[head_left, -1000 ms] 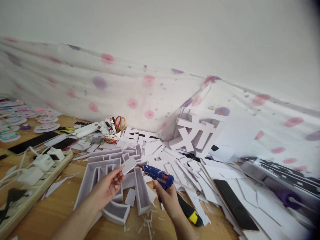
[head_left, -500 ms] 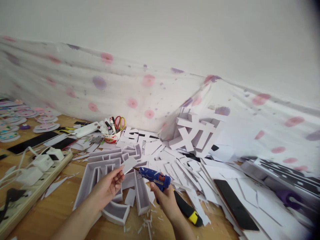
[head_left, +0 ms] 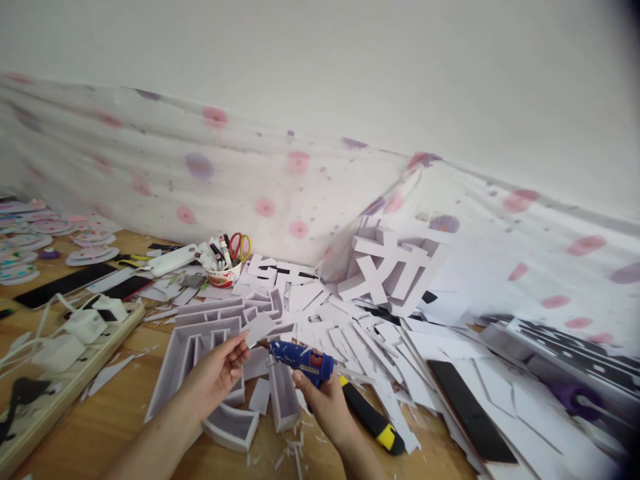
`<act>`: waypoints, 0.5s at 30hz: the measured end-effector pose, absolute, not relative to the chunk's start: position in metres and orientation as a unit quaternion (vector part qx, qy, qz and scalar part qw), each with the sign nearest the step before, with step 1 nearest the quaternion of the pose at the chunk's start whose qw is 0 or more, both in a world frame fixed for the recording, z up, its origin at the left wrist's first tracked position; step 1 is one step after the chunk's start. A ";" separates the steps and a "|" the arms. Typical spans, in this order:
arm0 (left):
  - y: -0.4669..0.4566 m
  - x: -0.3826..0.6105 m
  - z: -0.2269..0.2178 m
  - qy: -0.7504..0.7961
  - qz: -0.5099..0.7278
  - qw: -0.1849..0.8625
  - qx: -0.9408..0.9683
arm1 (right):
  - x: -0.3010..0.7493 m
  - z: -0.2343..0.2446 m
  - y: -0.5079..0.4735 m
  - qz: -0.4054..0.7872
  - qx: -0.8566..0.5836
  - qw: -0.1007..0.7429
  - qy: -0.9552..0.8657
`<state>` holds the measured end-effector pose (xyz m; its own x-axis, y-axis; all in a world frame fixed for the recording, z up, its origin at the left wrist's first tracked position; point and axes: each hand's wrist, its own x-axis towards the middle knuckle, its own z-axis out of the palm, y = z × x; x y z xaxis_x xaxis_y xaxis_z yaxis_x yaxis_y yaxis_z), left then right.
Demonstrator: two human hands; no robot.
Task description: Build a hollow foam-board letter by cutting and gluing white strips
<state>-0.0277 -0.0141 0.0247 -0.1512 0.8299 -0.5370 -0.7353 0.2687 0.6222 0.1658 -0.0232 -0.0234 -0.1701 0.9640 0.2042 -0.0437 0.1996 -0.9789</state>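
Observation:
Between thumb and fingers, my left hand (head_left: 220, 370) pinches a small white foam board piece (head_left: 261, 328). My right hand (head_left: 323, 400) is closed around the handle of a blue hot glue gun (head_left: 303, 360). The gun's nozzle points left and sits at the lower right edge of the piece; whether it touches cannot be made out. Beneath both hands lie white hollow letter shapes (head_left: 167, 373) with raised walls. A small loose white piece (head_left: 260, 396) rests beside a long narrow trough-shaped part (head_left: 285, 400).
A black and yellow utility knife (head_left: 370, 417) lies right of my right hand. Farther right is a dark phone (head_left: 473, 410) on white sheets. A power strip (head_left: 75, 393) with chargers runs along the left. Behind stand a pen bowl (head_left: 223, 275) and a built white character (head_left: 395, 263).
My right hand has moved the glue gun slightly left, bringing its nozzle to the white piece. My left hand has hardly moved.

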 end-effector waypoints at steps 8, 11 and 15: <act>-0.014 -0.028 0.029 0.462 0.588 0.663 0.039 | 0.162 -0.032 -0.024 0.507 -0.398 0.512 -0.568; -0.014 -0.027 0.029 0.466 0.586 0.662 0.042 | 0.162 -0.031 -0.025 0.504 -0.394 0.509 -0.576; -0.014 -0.026 0.028 0.475 0.586 0.655 0.044 | 0.162 -0.028 -0.025 0.500 -0.393 0.500 -0.588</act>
<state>-0.0264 -0.0143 0.0284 -0.1386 0.8092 -0.5710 -0.7258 0.3093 0.6145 0.1621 -0.0254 -0.0278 -0.1913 0.9622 0.1938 -0.0374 0.1902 -0.9810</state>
